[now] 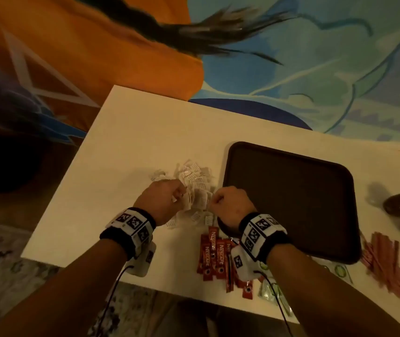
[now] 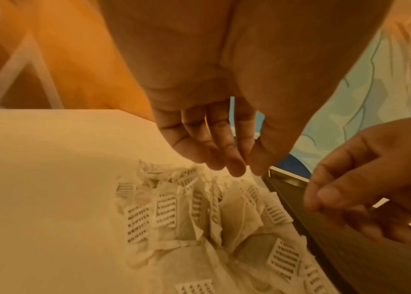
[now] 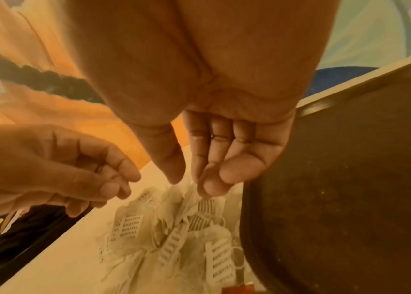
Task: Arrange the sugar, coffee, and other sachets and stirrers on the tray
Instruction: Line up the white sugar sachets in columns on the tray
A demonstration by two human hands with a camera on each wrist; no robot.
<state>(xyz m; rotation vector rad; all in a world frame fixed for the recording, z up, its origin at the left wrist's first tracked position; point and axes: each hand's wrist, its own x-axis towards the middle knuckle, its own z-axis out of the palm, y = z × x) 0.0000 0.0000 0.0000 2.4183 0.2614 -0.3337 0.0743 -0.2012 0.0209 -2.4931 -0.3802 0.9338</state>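
Near the worktop's front edge lie the coffee sticks (image 1: 218, 256). Beyond them, my left hand (image 1: 162, 199) and right hand (image 1: 230, 205), fingers curled, pinch at the tea-bag pile (image 1: 194, 186), left of the bare tray (image 1: 288, 198). I should lift gently, freeing tangled strings.

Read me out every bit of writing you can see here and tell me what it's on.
"NESCAFÉ": red coffee sticks.
Repeated rows of what looks like "BIOFIT TEA", blurred: tea bag tags.
Square coded markers, no words: wristbands.
Green sachets: print too small to read.
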